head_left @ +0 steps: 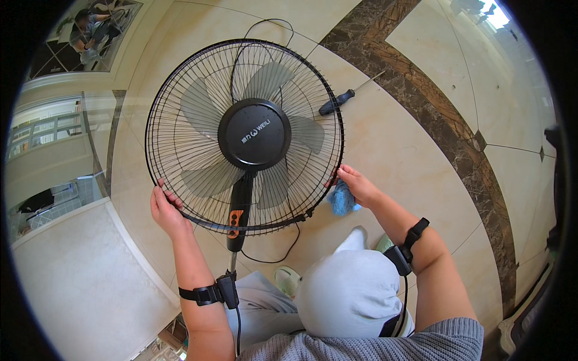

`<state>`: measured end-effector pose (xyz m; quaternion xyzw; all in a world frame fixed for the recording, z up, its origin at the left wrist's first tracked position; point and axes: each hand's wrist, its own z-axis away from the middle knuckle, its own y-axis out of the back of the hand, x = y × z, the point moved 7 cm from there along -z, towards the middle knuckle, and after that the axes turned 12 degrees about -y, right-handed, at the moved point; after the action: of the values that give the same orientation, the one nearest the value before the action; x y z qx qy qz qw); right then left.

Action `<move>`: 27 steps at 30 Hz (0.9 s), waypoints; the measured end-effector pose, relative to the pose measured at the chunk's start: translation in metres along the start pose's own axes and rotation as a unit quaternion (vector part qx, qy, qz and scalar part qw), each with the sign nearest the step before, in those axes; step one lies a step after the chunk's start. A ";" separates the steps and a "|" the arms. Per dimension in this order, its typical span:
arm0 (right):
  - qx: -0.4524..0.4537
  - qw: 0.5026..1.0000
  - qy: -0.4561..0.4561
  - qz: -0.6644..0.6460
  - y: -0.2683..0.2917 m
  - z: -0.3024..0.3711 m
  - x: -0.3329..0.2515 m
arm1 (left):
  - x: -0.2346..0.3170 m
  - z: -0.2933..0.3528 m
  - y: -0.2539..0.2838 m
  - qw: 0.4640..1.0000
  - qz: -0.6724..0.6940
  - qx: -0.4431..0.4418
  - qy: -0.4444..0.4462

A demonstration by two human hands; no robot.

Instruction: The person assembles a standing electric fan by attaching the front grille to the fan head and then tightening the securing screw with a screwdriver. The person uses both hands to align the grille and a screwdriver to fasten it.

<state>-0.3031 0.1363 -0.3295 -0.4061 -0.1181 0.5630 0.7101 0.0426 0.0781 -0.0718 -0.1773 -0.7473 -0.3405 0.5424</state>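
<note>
A black pedestal fan stands in front of me, its round wire grille (174, 144) covering several grey blades. A round black cap (254, 133) sits at the grille's middle. Below it, the black neck (236, 198) carries an orange-edged button panel. At the lower left, my left hand (167, 209) has its fingers closed round the grille's rim. My right hand (357, 185) grips the rim at the lower right, its fingertips partly behind the wires. Just under that hand is a blue cloth (342, 199); I cannot tell whether the hand touches it.
A screwdriver (337, 103) with a dark handle lies on the tiled floor, right of the grille. The fan's black cord (283, 257) loops over the floor. To the left is a white panel (78, 283). My raised knee (346, 289) is close below the fan.
</note>
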 end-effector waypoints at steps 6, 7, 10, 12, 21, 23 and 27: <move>-0.007 1.000 0.009 -0.010 0.001 -0.003 0.001 | -0.006 -0.004 0.002 0.999 -0.011 -0.022 -0.026; -0.007 1.000 0.002 -0.016 0.001 -0.004 0.003 | -0.008 -0.006 0.002 0.999 0.002 -0.027 -0.028; 0.008 1.000 0.020 0.020 0.001 -0.006 0.003 | -0.013 -0.011 0.004 0.997 0.015 -0.047 -0.053; -0.003 1.000 0.020 0.010 0.000 -0.006 0.003 | -0.018 -0.015 0.006 0.997 0.028 -0.046 -0.064; 0.014 0.999 0.009 0.033 -0.001 -0.003 0.003 | -0.031 -0.018 0.012 0.995 0.039 -0.055 -0.069; 0.019 0.999 0.003 0.035 0.000 -0.004 0.005 | -0.032 -0.018 0.012 0.996 0.033 -0.058 -0.066; 0.014 1.000 0.006 0.025 -0.001 -0.007 0.006 | -0.030 -0.018 0.014 0.996 0.010 -0.040 -0.080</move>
<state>-0.2959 0.1389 -0.3350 -0.4026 -0.0957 0.5796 0.7020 0.0746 0.0785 -0.0916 -0.2332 -0.7724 -0.3489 0.4767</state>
